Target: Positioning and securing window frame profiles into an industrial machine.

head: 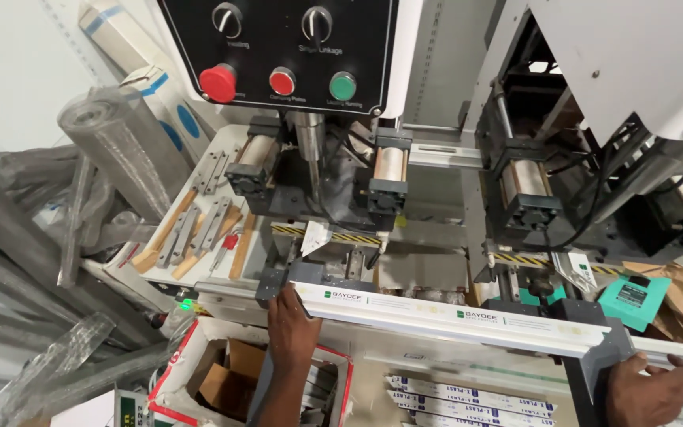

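Left hand (290, 320): fingers closed on the left end of the long white bar (452, 315), at its dark grey corner piece (274, 281)
Right hand (651, 389): gripping the bar's right corner piece (594, 356)
Bar: lying across the machine's front ledge (420, 273) — already under the clamp cylinders (389, 170)
Done: bar brought to the clamps, both corners fitted
Left: clamps look not yet pressed down — red and green buttons (282, 81) untouched

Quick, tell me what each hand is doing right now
Left hand: gripping the left end of the long white profile.
Right hand: fingers curled on the profile's right end, by the dark corner piece.
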